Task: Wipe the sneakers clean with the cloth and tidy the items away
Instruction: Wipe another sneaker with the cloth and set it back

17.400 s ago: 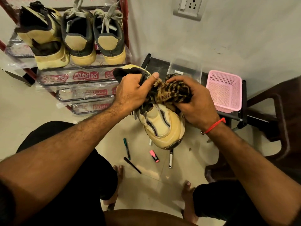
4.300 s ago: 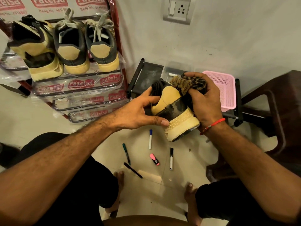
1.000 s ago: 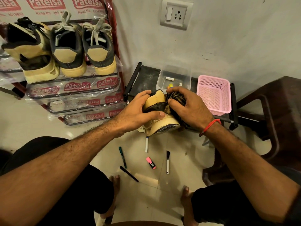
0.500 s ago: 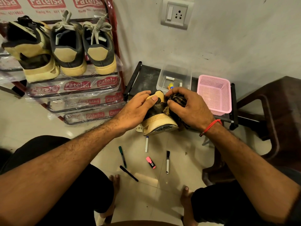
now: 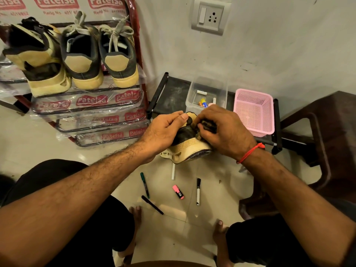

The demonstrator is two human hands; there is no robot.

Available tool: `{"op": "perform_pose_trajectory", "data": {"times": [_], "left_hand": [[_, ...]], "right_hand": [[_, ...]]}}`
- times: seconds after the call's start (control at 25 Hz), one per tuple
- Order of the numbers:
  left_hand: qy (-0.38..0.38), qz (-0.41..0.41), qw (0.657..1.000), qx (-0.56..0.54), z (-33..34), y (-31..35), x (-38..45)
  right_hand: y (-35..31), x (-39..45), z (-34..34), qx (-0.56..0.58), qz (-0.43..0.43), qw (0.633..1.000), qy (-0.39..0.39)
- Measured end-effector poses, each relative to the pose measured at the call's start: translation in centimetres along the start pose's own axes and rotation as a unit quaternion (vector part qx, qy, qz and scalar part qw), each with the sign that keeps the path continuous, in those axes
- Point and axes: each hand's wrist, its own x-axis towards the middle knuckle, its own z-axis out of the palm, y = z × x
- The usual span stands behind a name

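My left hand (image 5: 163, 130) grips a tan and black sneaker (image 5: 187, 146) held heel toward me above the floor. My right hand (image 5: 225, 130) presses a brown patterned cloth (image 5: 208, 124) against the sneaker's right side; most of the cloth is hidden under my fingers. Three more sneakers stand on the top shelf of the shoe rack (image 5: 90, 105) at the left: a tan and black one (image 5: 41, 58) and a grey and tan pair (image 5: 100, 56).
A low black stand (image 5: 171, 93) by the wall holds a clear box (image 5: 207, 93) of small items and a pink basket (image 5: 254, 110). Several markers lie on the floor, among them a green one (image 5: 144, 185) and a pink highlighter (image 5: 178, 192). A brown chair (image 5: 317, 143) stands right.
Both hands and the sneaker have lowered from chest height toward the floor. Over the last second the cloth hand has shifted slightly along the sneaker's side.
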Motion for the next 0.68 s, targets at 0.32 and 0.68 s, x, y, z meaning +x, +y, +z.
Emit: {"op": "perform_pose_trajectory", "data": {"times": [0.32, 0.68], "left_hand": [[0.003, -0.017, 1.000, -0.023, 0.1, -0.2, -0.3], [-0.014, -0.077, 0.996, -0.031, -0.3, 0.1, 0.0]], "right_hand": [[0.4, 0.3, 0.0, -0.001, -0.020, 1.000, 0.003], [2.1, 0.6, -0.8, -0.011, 0.061, 0.998, 0.014]]}}
